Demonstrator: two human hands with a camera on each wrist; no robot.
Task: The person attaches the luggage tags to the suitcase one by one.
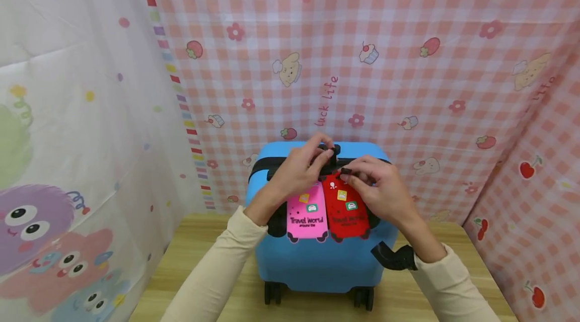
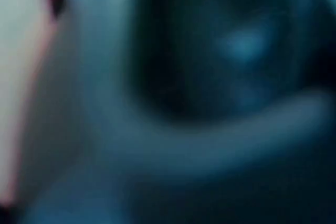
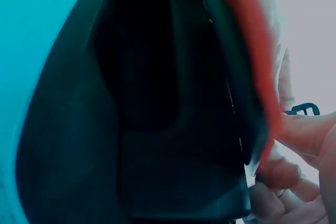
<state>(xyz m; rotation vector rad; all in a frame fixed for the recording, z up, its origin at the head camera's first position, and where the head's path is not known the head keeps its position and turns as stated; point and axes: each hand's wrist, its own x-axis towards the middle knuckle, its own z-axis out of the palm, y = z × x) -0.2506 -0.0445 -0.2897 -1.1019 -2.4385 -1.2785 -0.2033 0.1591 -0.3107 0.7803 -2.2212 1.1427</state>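
Note:
A light blue suitcase [image 1: 317, 266] stands upright with a pink luggage tag [image 1: 305, 219] and a red luggage tag [image 1: 348, 219] side by side on its front. My left hand [image 1: 296, 168] pinches a black strap [image 1: 334, 157] at the suitcase's top, thumb against forefinger. On the right, my right hand [image 1: 382, 188] holds a small black strap end [image 1: 346, 171] just above the red tag. A small black buckle [image 3: 305, 109] shows beside the fingers in the right wrist view, along with the red tag's blurred edge [image 3: 257, 51]. The left wrist view is too blurred to read.
The suitcase stands on a wood-grain surface [image 1: 204, 261], its black wheels [image 1: 364, 298] at the bottom. Pink checked cloth [image 1: 362, 85] hangs close behind and at the right. A white patterned curtain [image 1: 113, 126] hangs at the left. A black band [image 1: 394, 256] sits at my right wrist.

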